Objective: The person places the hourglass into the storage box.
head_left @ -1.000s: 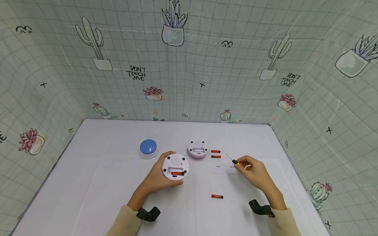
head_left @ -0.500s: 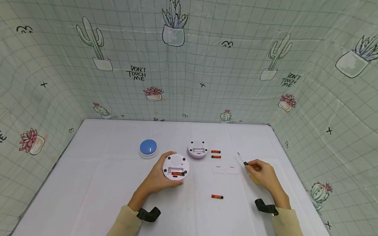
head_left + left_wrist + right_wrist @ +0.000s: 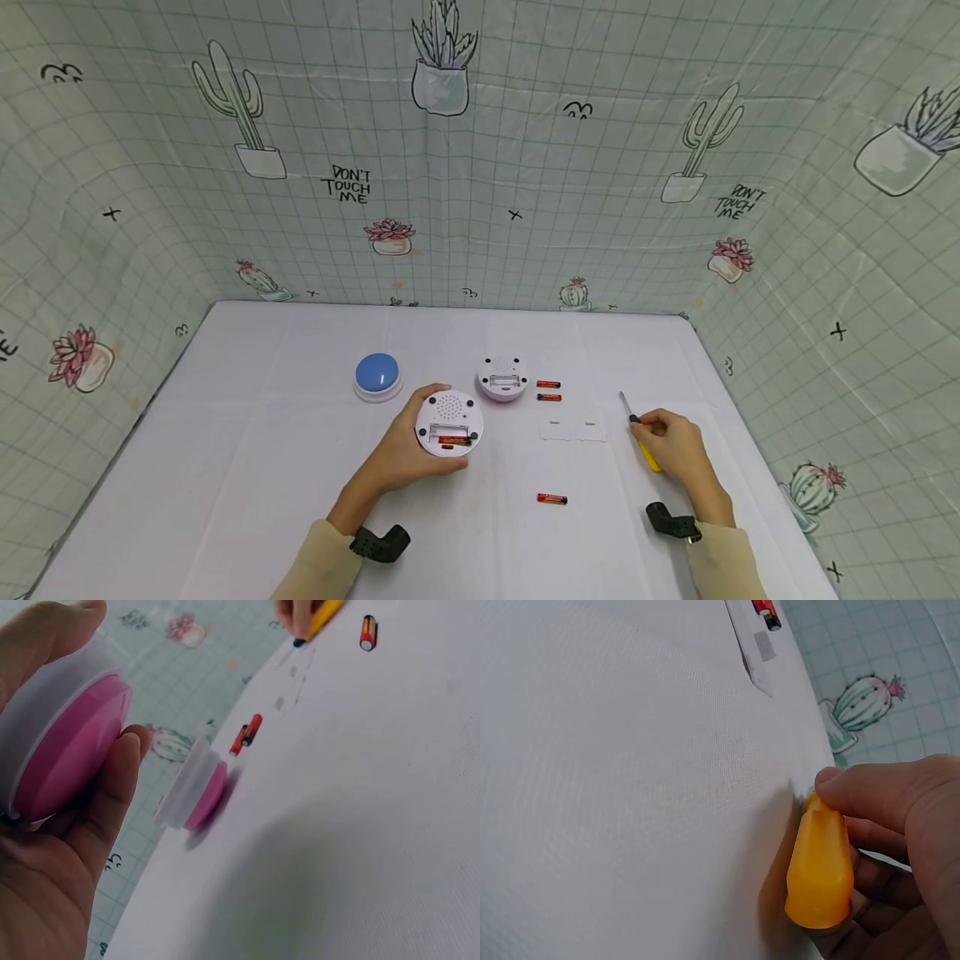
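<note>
My left hand (image 3: 397,450) grips a round push button (image 3: 450,406) by its rim, with the white underside up. Its battery compartment is uncovered, and one red battery (image 3: 453,441) lies in it. In the left wrist view the button's pink top (image 3: 75,754) faces down toward the table. On the right, my right hand (image 3: 677,450) pinches a screwdriver (image 3: 648,457) near the front of its yellow handle, its shaft pointing away from me. The right wrist view shows the handle (image 3: 820,874) low over the white cloth; whether it touches is hard to tell.
A second upturned button (image 3: 502,380) stands behind, beside two batteries (image 3: 548,391). Two thin white covers (image 3: 573,432) lie between it and the screwdriver. One loose battery (image 3: 552,499) lies nearer me. A blue-topped button (image 3: 377,375) sits at the left.
My right hand has moved right and slightly toward me with the screwdriver, away from the white covers. The left hand and its button have barely shifted.
</note>
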The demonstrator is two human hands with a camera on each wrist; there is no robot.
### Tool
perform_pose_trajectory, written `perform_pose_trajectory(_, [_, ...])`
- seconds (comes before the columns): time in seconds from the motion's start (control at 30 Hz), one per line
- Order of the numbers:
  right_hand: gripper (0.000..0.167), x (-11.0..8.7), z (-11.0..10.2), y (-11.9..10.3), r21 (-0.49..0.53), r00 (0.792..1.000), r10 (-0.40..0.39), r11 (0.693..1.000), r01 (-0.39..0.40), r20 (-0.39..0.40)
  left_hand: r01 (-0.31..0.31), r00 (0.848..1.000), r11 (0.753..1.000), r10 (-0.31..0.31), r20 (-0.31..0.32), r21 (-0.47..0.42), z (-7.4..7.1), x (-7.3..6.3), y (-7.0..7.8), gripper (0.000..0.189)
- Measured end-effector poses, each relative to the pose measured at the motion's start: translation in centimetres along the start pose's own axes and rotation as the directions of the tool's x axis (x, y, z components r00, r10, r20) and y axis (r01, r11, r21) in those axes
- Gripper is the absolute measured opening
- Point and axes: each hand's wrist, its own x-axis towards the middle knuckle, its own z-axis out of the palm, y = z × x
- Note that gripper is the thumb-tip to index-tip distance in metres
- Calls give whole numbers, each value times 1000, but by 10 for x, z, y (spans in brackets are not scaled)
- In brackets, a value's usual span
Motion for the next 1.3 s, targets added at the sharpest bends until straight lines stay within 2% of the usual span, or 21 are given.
perform_pose_trajectory(0.27, [26,2,0,-4,-30,999,34,999,-34,22,-4,1000,1000,4,-16,1,1,0,0,107])
perform_pose_trajectory(0.43, [34,0,-6,-11,-48,997,44,998,-41,58,-18,1000,1000,18,-14,6,2,0,3,106])
perform_pose_trajectory(0.63, [45,-2,-13,-28,-55,999,33,998,-32,34,-7,1000,1000,7,-22,7,4,-1,5,108])
perform_pose_trajectory(0.83, [50,-13,-21,-64,8,998,-55,998,56,-41,9,999,1000,-10,-31,-7,8,-2,7,109])
perform_pose_trajectory(1.03, [50,-26,-6,-100,90,976,-173,978,186,-130,18,999,999,-19,-44,-26,14,-4,8,109])
perform_pose_trajectory(1.13, [50,-33,7,-114,131,963,-235,959,253,-134,30,998,999,-31,-50,-29,17,-5,7,110])
perform_pose_trajectory(1.3, [50,-45,27,-134,219,948,-306,923,317,-84,47,997,998,-49,-67,-28,22,-7,4,110])
